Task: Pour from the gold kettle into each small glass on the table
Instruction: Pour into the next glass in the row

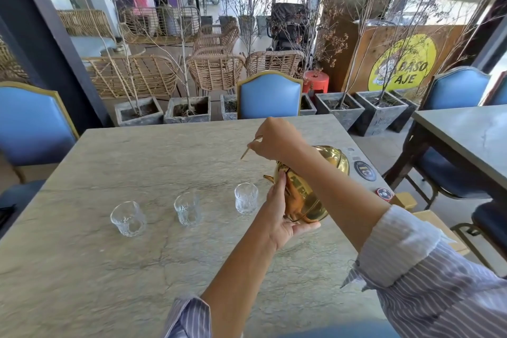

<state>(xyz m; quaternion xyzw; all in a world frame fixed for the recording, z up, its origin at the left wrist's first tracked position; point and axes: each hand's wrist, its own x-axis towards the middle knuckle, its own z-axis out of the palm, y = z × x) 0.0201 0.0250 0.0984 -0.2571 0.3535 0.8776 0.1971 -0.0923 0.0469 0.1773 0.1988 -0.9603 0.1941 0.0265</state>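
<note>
Open café terrace; grey stone table (137, 151), blue chair (270, 96) at its far edge. Three small glasses in a row mid-table: left glass (128, 218), middle glass (188, 208), right glass (246, 197). Gold kettle (301, 195) held tilted near the right edge, just beside the right glass. Right hand (274, 140) fisted on its thin handle; left hand (282, 211) cups the body, thumb beneath.

The left hand (279, 217) and right hand (274, 140) are bare, below rolled pale-lilac sleeves (428, 277) with thin darker stripes.

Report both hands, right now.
Left hand: cups the gold kettle, thumb beneath it.
Right hand: grips the kettle's thin handle from above.
</note>
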